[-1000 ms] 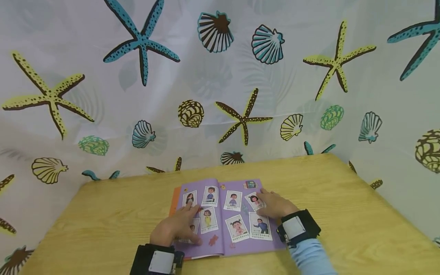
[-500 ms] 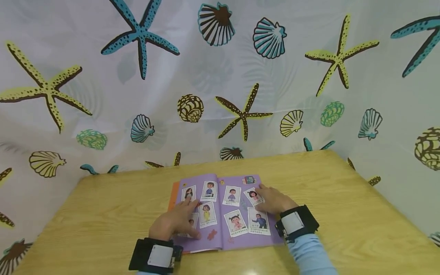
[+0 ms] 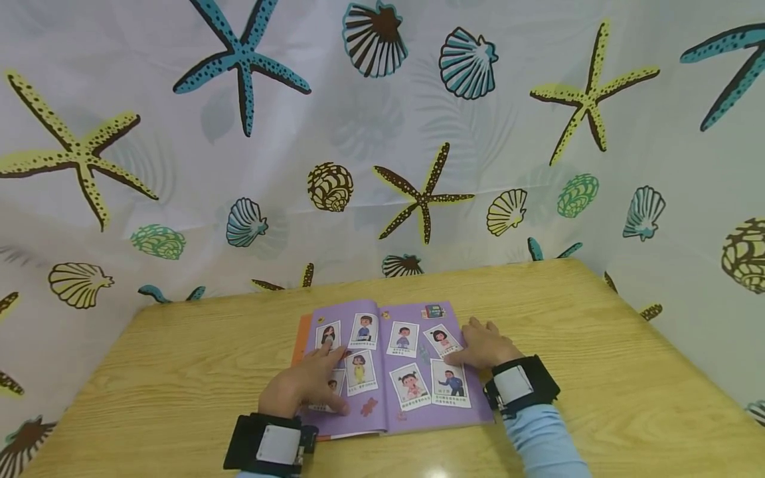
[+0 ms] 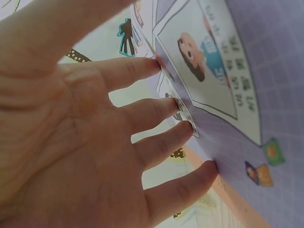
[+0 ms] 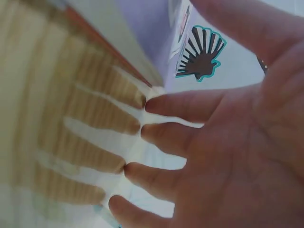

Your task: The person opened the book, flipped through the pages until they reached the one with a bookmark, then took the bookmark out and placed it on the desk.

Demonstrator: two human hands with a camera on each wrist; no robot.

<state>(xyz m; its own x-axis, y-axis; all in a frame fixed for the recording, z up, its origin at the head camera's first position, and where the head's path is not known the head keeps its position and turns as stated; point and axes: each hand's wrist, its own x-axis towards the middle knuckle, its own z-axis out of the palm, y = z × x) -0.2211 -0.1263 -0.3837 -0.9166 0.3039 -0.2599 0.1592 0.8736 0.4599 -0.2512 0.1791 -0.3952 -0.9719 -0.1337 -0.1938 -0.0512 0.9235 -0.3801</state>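
Observation:
An open picture book with purple pages and several printed photo-style cards lies on the table. My left hand rests on the left page, its fingers spread. In the left wrist view the fingertips touch the purple page. At the book's right edge is my right hand, its thumb over the right page near the lower cards. The right wrist view shows its other fingertips on the wood beside the book's page edges.
The wooden table extends around the book. Behind it hangs a white cloth printed with starfish and shells, continuing along the right side. Black straps with pale plates sit on both wrists.
My right hand has shifted right, its fingers moving off the right page onto the table beside the book. The left hand stays on its page. The head view has tilted slightly.

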